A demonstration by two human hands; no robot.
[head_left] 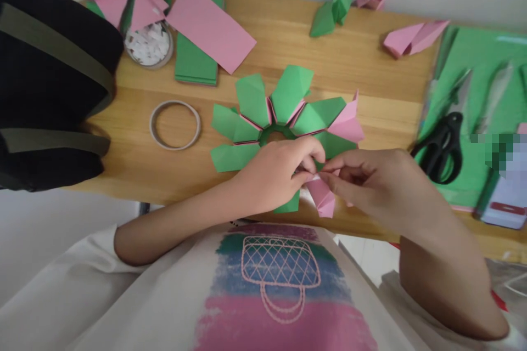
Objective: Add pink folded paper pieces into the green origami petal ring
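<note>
A ring-shaped paper flower of folded green petals with pink edges lies at the middle of the table. My left hand reaches over its near side, fingertips pinched at the edge of a pink folded paper piece. From the right, my right hand pinches the same spot, thumb and forefinger meeting my left fingertips. A small white strip shows between the hands; what it is I cannot make out. My left hand hides part of the ring's near petals. Another pink folded piece sticks out at the ring's right.
A tape ring lies to the left, below a round tub of white bits. Pink and green paper is stacked behind. Scissors, a cutter and a phone rest at right. A black bag stands left.
</note>
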